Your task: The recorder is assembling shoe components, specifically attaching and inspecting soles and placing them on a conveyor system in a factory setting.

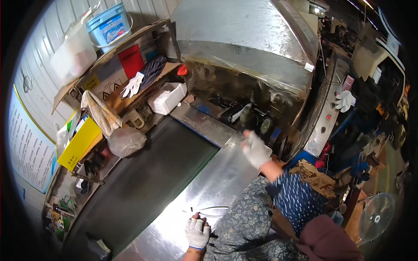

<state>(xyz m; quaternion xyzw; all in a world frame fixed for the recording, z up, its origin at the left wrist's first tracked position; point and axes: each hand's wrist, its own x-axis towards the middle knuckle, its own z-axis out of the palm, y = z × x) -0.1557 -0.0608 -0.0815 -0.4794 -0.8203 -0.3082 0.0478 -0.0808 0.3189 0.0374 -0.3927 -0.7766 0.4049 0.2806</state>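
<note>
My left hand (197, 233), in a white glove with bare fingertips, rests at the near edge of the shiny metal table (170, 226). Its fingers are bent together at one end of a thin black-and-white strip (215, 208), which curves away to the right on the metal. My right hand (256, 151), gloved the same way, reaches forward over the table's far end, beside the dark machine opening (261, 104). Motion smears its fingers, so their grip does not show. Several dark and shiny parts (246, 115) lie just beyond it in the opening.
A dark conveyor belt (148, 174) runs along the table's left. Behind it, a shelf holds a blue bucket (109, 27), white gloves (133, 85), a white container (167, 98) and a yellow box (78, 143). A metal hood (244, 26) overhangs the opening; a fan (376, 217) stands right.
</note>
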